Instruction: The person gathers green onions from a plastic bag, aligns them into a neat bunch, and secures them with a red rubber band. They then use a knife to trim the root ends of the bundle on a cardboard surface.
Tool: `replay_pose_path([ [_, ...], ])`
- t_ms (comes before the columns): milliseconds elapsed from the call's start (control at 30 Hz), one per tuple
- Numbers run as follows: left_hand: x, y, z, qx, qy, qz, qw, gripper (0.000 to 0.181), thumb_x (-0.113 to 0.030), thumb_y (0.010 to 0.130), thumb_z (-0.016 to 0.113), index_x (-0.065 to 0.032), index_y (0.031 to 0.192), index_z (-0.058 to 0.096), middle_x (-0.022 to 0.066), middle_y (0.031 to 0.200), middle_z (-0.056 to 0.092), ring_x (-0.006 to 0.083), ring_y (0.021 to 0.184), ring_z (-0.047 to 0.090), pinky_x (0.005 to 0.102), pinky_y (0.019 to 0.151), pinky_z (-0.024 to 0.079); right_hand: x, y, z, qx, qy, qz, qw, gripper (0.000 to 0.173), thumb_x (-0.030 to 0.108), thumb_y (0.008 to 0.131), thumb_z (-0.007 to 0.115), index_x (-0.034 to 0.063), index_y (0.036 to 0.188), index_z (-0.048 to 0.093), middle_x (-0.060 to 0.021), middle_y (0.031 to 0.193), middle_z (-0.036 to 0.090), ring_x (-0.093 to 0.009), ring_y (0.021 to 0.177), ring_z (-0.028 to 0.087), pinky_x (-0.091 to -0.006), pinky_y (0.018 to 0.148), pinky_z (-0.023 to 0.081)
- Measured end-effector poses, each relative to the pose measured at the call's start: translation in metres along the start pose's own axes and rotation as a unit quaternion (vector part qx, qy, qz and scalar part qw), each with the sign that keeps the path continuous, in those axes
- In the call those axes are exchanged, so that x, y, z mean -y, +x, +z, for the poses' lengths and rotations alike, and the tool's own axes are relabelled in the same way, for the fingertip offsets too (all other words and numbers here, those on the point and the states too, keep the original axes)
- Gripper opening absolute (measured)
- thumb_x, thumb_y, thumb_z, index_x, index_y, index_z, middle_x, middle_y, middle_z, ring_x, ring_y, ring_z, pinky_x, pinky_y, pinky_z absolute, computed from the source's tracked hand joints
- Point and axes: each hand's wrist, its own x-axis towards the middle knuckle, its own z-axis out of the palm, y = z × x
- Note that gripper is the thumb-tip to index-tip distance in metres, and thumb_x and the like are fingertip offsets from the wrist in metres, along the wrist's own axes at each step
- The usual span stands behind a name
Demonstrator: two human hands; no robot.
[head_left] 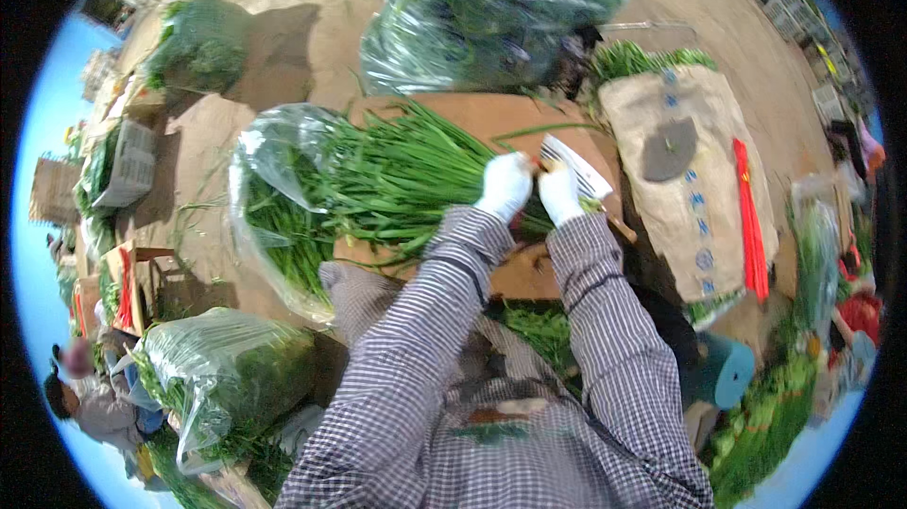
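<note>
A bunch of long green leafy stalks (411,169) lies on a brown board (524,275), its leaves spread left over an open clear plastic bag (248,204). My left hand (508,186), in a white glove, is closed at the right end of the bunch. Close beside it is my right hand (558,190), also white-gloved, its fingers pinched together; a small reddish bit shows between the hands, too blurred to name. A knife with a broad blade (577,167) and a wooden handle (620,225) lies beside and partly behind my right hand.
Right of the board, a tan woven sack (694,225) bears a grey round object (669,149) and red strips (751,218). A large plastic bag of greens (475,27) stands beyond the board. Another bag (227,360) sits at lower left, near a seated person (99,406). A teal roll (726,371) is at lower right.
</note>
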Motion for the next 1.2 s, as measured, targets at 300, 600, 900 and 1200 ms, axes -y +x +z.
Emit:
replay_pose_path([
  [300, -0.018, 0.007, 0.0, 0.064, 0.077, -0.119, 0.988, 0.021, -0.022, 0.079, 0.06, -0.0067, 0.089, 0.07, 0.0153, 0.088, 0.067, 0.0325, 0.085, 0.064, 0.041, 0.077, 0.05, 0.009, -0.012, -0.001, -0.041, 0.01, 0.076, 0.996, 0.016, 0.003, 0.08, 0.053, -0.0038, 0.083, 0.067, -0.0206, 0.068, 0.062, -0.029, 0.061, 0.058, -0.0365, 0.06, 0.044],
  [600, 0.003, 0.037, -0.011, 0.248, 0.166, -0.021, 0.954, 0.024, -0.035, 0.076, 0.063, -0.0128, 0.079, 0.073, 0.0105, 0.078, 0.068, 0.0281, 0.073, 0.066, 0.0397, 0.068, 0.053, 0.009, -0.028, -0.001, -0.057, 0.02, -0.017, 0.998, 0.024, 0.011, 0.081, 0.047, 0.0088, 0.093, 0.068, -0.0186, 0.072, 0.062, -0.036, 0.065, 0.059, -0.0447, 0.056, 0.044],
  [900, 0.004, 0.083, -0.012, 0.498, 0.274, 0.135, 0.812, 0.02, -0.016, 0.081, 0.059, -0.0027, 0.089, 0.07, 0.0128, 0.098, 0.068, 0.0293, 0.086, 0.063, 0.0399, 0.074, 0.049, 0.064, -0.026, -0.031, 0.028, -0.193, -0.181, 0.964, 0.006, 0.01, 0.075, 0.06, 0.0041, 0.075, 0.06, -0.0126, 0.068, 0.058, -0.032, 0.066, 0.059, -0.0405, 0.058, 0.048],
  [1200, -0.04, 0.11, 0.002, 0.714, 0.19, 0.13, 0.662, 0.027, -0.011, 0.079, 0.061, -0.0019, 0.103, 0.066, 0.0089, 0.105, 0.065, 0.0222, 0.085, 0.057, 0.0401, 0.077, 0.045, 0.089, -0.012, -0.07, 0.278, -0.372, -0.524, 0.714, 0.017, 0.011, 0.074, 0.057, -0.0045, 0.08, 0.062, -0.0088, 0.064, 0.06, -0.022, 0.061, 0.062, -0.0352, 0.051, 0.048],
])
